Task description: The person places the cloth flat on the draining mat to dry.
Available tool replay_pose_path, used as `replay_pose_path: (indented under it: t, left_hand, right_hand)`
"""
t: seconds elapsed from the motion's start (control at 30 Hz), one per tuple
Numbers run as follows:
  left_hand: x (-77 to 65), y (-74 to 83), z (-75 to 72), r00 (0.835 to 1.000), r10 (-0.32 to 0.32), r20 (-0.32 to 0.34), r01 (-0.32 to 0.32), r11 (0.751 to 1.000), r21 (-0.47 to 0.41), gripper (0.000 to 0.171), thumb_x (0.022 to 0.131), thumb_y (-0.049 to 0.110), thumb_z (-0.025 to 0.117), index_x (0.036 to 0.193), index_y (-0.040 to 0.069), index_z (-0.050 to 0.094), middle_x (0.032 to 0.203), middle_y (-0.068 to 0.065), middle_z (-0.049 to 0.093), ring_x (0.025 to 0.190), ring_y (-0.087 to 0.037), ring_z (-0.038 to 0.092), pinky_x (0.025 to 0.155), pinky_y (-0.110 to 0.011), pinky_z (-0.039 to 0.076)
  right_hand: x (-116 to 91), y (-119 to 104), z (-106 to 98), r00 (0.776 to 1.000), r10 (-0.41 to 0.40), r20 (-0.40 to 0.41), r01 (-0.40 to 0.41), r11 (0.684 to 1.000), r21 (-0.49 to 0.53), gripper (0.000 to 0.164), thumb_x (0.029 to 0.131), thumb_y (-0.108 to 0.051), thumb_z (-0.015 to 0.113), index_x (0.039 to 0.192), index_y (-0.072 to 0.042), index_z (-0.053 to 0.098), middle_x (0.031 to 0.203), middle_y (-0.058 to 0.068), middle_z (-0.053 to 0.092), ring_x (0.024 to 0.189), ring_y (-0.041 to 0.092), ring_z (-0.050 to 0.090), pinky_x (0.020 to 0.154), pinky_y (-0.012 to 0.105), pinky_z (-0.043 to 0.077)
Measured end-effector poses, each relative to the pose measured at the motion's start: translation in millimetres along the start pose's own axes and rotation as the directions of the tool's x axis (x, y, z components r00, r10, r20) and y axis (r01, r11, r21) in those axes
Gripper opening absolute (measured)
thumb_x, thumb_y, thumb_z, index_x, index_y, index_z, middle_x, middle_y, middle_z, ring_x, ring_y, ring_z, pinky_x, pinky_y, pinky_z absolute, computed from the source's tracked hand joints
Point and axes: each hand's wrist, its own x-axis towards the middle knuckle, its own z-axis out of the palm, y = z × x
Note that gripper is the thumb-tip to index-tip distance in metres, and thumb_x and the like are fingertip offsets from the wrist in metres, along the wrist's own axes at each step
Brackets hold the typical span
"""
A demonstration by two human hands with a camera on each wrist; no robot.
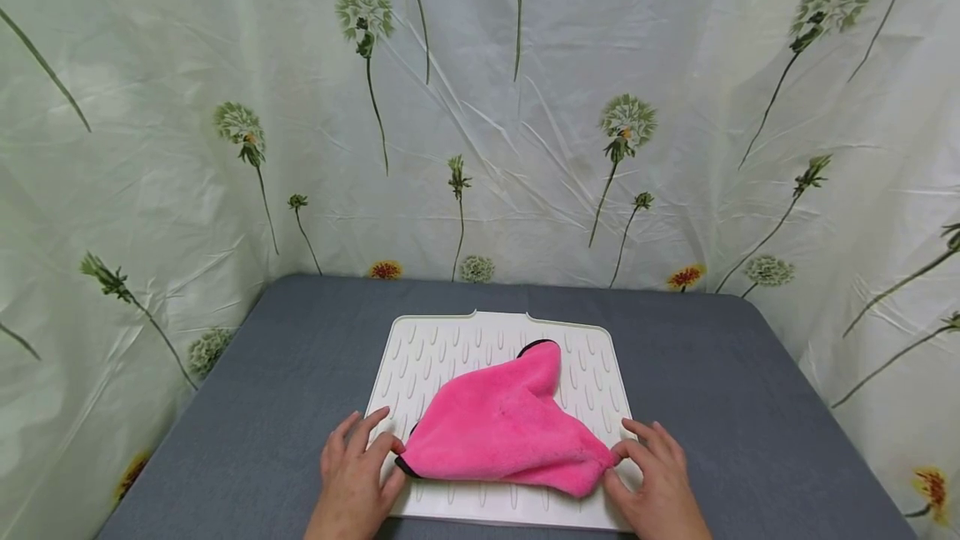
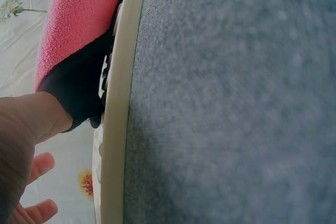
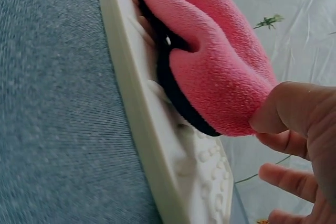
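A fuzzy pink cloth [image 1: 502, 427] with a black edging lies crumpled across a white ridged tray [image 1: 450, 502]. My left hand [image 1: 352, 469] pinches the cloth's near left corner, where the black trim shows. In the left wrist view the thumb [image 2: 44, 114] presses on that black corner. At the cloth's right end, my right hand [image 1: 658, 477] pinches a pink fold between thumb and forefinger. The right wrist view shows the pink fabric [image 3: 210, 61] slightly lifted there, its dark border hanging near the tray's rim [image 3: 142, 124]. The other fingers of both hands are spread.
The tray sits on a grey cloth-covered table [image 1: 735, 407]. Behind and at both sides hangs a pale curtain [image 1: 525, 148] printed with dandelions. The table's far edge meets the curtain.
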Motion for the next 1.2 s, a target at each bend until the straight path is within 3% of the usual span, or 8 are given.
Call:
replay_pose_path:
  t: [0.23,0.47,0.87,1.07,1.2]
  left_hand:
    - [-0.9,-6.8,-1.5,1.000,-0.014,-0.008,0.014,1.000,-0.013,0.023,0.059,0.010,0.065,0.073,0.027,0.056,0.120,-0.009,0.056,0.110,-0.046,0.040,0.079,-0.065,0.028]
    - [2.6,-9.0,-8.4,0.999,-0.040,0.009,0.040,0.999,-0.006,0.023,0.060,0.009,0.067,0.071,0.027,0.057,0.119,-0.012,0.056,0.111,-0.047,0.039,0.081,-0.065,0.026]
    - [3.9,-16.3,-10.9,1.000,-0.019,0.009,0.019,1.000,0.019,0.023,0.062,0.010,0.067,0.072,0.028,0.059,0.120,-0.010,0.056,0.111,-0.047,0.039,0.080,-0.065,0.027]
    - [2.2,-18.7,-12.7,0.997,-0.056,0.061,0.055,0.998,0.019,0.027,0.062,0.008,0.072,0.075,0.028,0.060,0.120,-0.010,0.055,0.112,-0.045,0.039,0.080,-0.065,0.027]
    - [3.1,-22.5,-16.0,0.996,-0.070,0.058,0.069,0.997,0.025,0.025,0.063,0.008,0.074,0.077,0.025,0.062,0.119,-0.010,0.055,0.113,-0.045,0.038,0.081,-0.063,0.027]
  right_hand:
    - [1,-7,-13,0.989,0.095,0.117,-0.097,0.995,0.012,0.042,0.058,-0.001,0.071,0.065,-0.033,0.046,0.109,0.014,0.059,0.113,0.042,0.041,0.094,0.056,0.020]
    - [-2,-8,-22,0.962,0.154,0.225,-0.167,0.985,0.037,0.043,0.060,-0.002,0.070,0.063,-0.036,0.045,0.114,0.013,0.057,0.118,0.046,0.030,0.092,0.057,0.019]
    - [-7,1,-16,0.974,0.103,0.201,-0.114,0.992,0.045,0.044,0.057,0.002,0.067,0.065,-0.036,0.046,0.112,0.013,0.058,0.116,0.044,0.035,0.092,0.057,0.020]
    - [-2,2,-25,0.938,0.145,0.313,-0.169,0.985,0.048,0.041,0.063,-0.001,0.070,0.071,-0.035,0.049,0.123,0.012,0.052,0.120,0.048,0.028,0.084,0.065,0.030]
    - [6,11,-29,0.934,0.150,0.324,-0.171,0.985,0.037,0.036,0.065,-0.004,0.071,0.075,-0.032,0.051,0.122,0.014,0.052,0.121,0.049,0.027,0.089,0.064,0.025]
